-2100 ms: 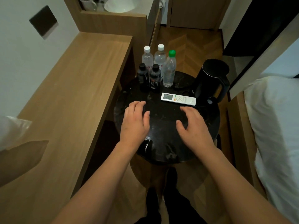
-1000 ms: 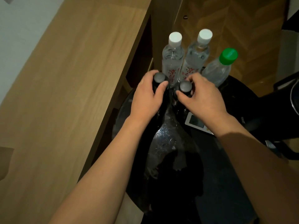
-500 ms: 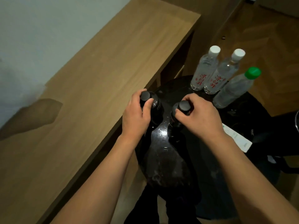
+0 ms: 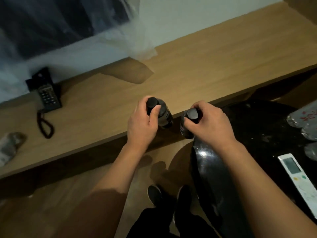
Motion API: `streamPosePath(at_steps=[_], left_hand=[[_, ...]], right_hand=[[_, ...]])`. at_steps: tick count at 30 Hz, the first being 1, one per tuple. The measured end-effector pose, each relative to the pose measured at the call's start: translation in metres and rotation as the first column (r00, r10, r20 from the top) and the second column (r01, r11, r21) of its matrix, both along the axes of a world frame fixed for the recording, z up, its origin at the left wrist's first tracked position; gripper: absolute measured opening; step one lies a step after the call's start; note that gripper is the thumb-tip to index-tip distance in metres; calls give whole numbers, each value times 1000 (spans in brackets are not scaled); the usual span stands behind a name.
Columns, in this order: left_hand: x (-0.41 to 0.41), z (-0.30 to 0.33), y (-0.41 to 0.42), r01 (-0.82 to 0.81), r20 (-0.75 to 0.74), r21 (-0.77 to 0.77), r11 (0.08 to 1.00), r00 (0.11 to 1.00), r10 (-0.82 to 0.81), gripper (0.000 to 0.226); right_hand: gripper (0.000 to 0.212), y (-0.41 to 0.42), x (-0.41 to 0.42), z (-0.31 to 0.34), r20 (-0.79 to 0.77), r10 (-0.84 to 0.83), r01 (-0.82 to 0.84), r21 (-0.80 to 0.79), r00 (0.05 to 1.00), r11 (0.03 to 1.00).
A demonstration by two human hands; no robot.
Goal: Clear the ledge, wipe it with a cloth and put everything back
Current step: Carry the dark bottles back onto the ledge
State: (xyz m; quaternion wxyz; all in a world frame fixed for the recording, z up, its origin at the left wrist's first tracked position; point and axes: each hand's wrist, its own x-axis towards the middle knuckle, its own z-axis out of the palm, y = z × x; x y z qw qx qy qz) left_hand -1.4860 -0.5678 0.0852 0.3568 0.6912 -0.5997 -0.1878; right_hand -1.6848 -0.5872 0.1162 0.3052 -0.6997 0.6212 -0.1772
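Observation:
My left hand [image 4: 142, 124] grips one small dark bottle [image 4: 163, 115] by its black cap, held over the front edge of the long wooden ledge [image 4: 197, 71]. My right hand [image 4: 209, 122] holds a second dark bottle [image 4: 186, 128] by the cap, just off the ledge's edge, between the ledge and the round black table [image 4: 257, 127]. Both bottles are lifted clear of the table. A grey cloth [image 4: 9, 146] lies on the ledge at the far left.
A black telephone [image 4: 45, 93] with a coiled cord sits on the ledge at left. A sheer curtain [image 4: 137, 38] hangs onto the ledge. On the black table lie a white remote [image 4: 299, 179] and clear water bottles [image 4: 303, 117]. My feet [image 4: 169, 194] stand on the wooden floor.
Both hands reached to the two dark bottles, took them by the caps and lifted them left off the black table toward the ledge. The view swung left.

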Motion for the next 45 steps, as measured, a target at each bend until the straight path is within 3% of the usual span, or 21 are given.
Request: streamPosePath(at_steps=[5, 9, 14, 22, 25, 34, 45], left_hand=[[78, 7, 50, -218, 8, -30, 976, 976, 218, 32], [148, 11, 106, -415, 20, -37, 909, 909, 416, 39], [232, 32, 197, -643, 45, -31, 765, 764, 644, 49], [329, 63, 350, -862, 22, -119, 492, 493, 869, 36], [355, 71, 403, -909, 0, -144, 391, 395, 919, 31], [432, 85, 516, -984, 32, -128, 124, 121, 992, 28], [571, 107, 558, -973, 35, -196, -124, -133, 991, 30]], right_hand=[[34, 6, 89, 4, -20, 231, -232, -16, 973, 973], [38, 26, 174, 11, -47, 436, -437, -40, 899, 898], [28, 72, 284, 33, -35, 650, -651, -26, 759, 759], [31, 187, 451, 67, -21, 849, -849, -41, 528, 527], [29, 234, 500, 74, -55, 900, -901, -70, 432, 428], [21, 338, 626, 96, 33, 993, -983, -139, 113, 117], [25, 387, 817, 98, 78, 992, -968, -237, -103, -82]])
